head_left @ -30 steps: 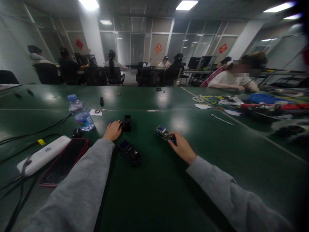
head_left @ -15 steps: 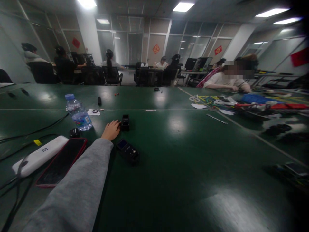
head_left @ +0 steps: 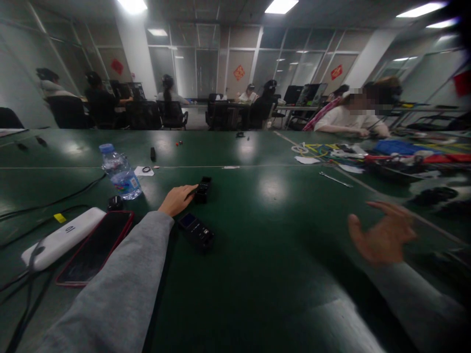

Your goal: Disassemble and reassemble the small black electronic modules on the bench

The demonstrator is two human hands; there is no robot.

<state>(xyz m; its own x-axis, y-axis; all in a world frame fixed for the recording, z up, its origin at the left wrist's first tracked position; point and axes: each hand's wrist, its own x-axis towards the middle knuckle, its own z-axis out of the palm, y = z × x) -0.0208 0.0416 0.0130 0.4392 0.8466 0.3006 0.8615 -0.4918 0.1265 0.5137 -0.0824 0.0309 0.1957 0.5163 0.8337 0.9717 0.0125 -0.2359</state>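
My left hand (head_left: 179,200), in a grey sleeve, reaches forward with its fingertips closed on the near left side of a small black box-shaped device (head_left: 204,189). The device is turned at an angle; the far fingers are partly hidden, and I cannot tell whether it is off the table. Just nearer to me lies a second black device (head_left: 196,230) with a small screen and buttons. My right hand (head_left: 384,233) hangs above the table at the right, blurred, its thumb apart from the fingers and nothing seen in it.
On the left are a water bottle (head_left: 119,171), a white power bank (head_left: 64,238) with cables and a red-edged phone (head_left: 96,247). A wrench (head_left: 335,179) lies near the right seam of the green table (head_left: 257,274). Cables and tools pile up beyond it, near a seated person (head_left: 338,117).
My left hand has moved right along with the black box-shaped device, which has turned. My right hand has come into view from the right, open.
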